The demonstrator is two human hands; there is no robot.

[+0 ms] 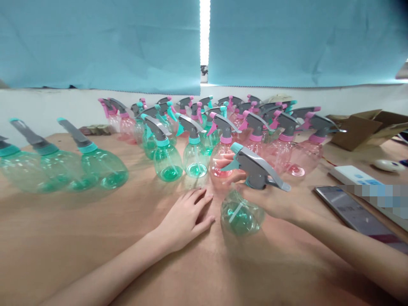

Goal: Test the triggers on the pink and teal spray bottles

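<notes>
A clear green spray bottle (244, 214) with a grey trigger head stands out in front, a little tilted. My right hand (267, 199) reaches behind its neck and grips it there, partly hidden by the bottle. My left hand (188, 214) rests palm down on the table (153, 272), fingers apart and holding nothing. Just beyond it are two upright green spray bottles, one on the left (168, 161) and one on the right (195, 159). A pink spray bottle (221, 155) stands behind my right fingers.
More pink and green spray bottles crowd the table's back, including a pink one (307, 157) at right. Several green bottles (103, 168) stand at left. At right lie a phone (347, 208), a white box (353, 176), a computer mouse (387, 165) and an open cardboard box (357, 131).
</notes>
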